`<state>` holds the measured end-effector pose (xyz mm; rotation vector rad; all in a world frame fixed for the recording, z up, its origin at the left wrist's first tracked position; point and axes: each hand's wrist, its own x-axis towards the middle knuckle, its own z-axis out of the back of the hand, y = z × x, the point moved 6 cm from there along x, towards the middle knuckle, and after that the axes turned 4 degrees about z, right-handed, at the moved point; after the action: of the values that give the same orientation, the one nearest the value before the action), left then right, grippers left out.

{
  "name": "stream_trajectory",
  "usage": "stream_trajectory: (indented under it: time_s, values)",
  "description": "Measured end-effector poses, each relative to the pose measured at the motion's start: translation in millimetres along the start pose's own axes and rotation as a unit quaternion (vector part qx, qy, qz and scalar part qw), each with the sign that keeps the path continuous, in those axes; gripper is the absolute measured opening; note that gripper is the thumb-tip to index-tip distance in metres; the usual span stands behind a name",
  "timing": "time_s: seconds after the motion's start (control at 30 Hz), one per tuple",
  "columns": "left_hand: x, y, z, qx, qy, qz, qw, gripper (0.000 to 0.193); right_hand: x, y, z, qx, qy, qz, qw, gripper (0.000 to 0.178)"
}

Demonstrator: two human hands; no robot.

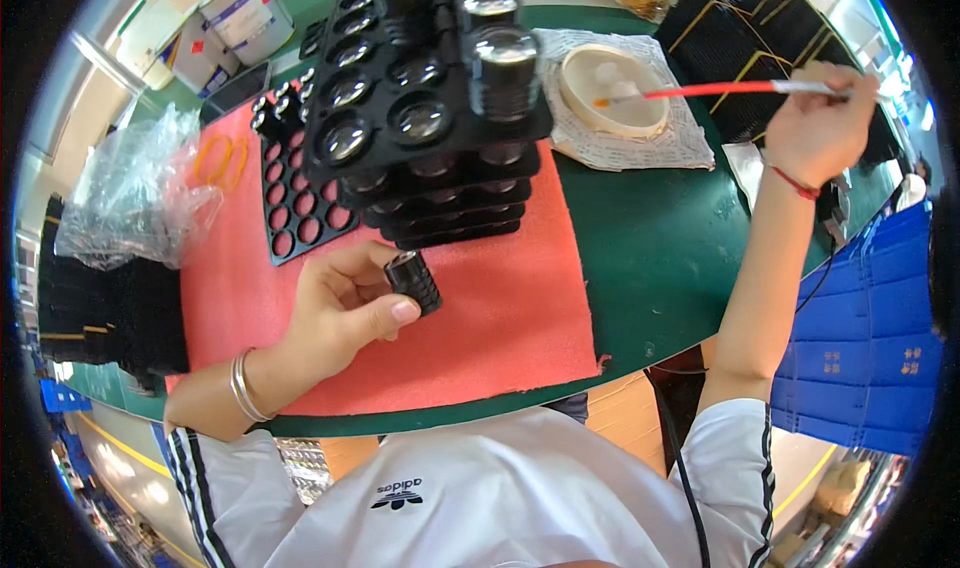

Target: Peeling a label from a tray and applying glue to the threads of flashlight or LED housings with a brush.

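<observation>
My left hand [345, 313] grips a small black ribbed cylinder, which looks like a lens barrel [416, 286], between thumb and fingers, tilted above the red mat [500, 338]. Out to the far right, my right hand [822, 123] is closed around a slim brush [705, 90] with a red handle. The brush points left, and its orange-brown tip is over or in a round cream dish [655, 123]; contact is unclear. Something whitish lies in the dish, which rests on a folded printed sheet [640, 156]. Beyond my left hand rises a stack of black trays [385, 153] bearing glass-topped barrels.
Left of the stack lies a black tray with round holes [290, 208], several barrels at its far end. Clear plastic bags [135, 193] and yellow rubber bands [222, 163] sit further left. Metal cans [245, 23] stand far left; black ribbed stacks [735, 53] fill the far right.
</observation>
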<state>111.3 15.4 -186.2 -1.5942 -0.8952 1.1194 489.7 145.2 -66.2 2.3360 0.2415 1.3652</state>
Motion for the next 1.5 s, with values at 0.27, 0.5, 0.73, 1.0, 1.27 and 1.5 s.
stream_trajectory:
  time_s: [0.27, 0.5, 0.73, 1.0, 1.27, 1.5]
  values:
    - [3, -2, 1, -0.051, -0.004, 0.021, 0.998, 0.022, -42, -2, -66, 0.342, 0.217, -0.333, 0.851, 0.026]
    - [2, -5, 0, -0.067, -0.009, 0.026, 0.997, 0.021, -81, 18, -93, 0.253, 0.267, -0.298, 0.881, 0.027]
    - [4, 0, 2, -0.078, 0.0, -0.013, 0.997, 0.023, -89, 23, -97, 0.227, 0.272, -0.297, 0.887, 0.029]
    - [4, -3, 0, -0.082, 0.012, -0.032, 0.996, 0.021, -86, 19, -91, 0.172, 0.263, -0.274, 0.909, 0.031]
    - [4, 1, 1, -0.05, 0.034, -0.031, 0.998, 0.028, -84, 20, -90, 0.174, 0.269, -0.263, 0.91, 0.03]
    - [1, -2, -2, -0.091, 0.034, -0.014, 0.995, 0.027, -78, 19, -91, 0.236, 0.245, -0.309, 0.888, 0.026]
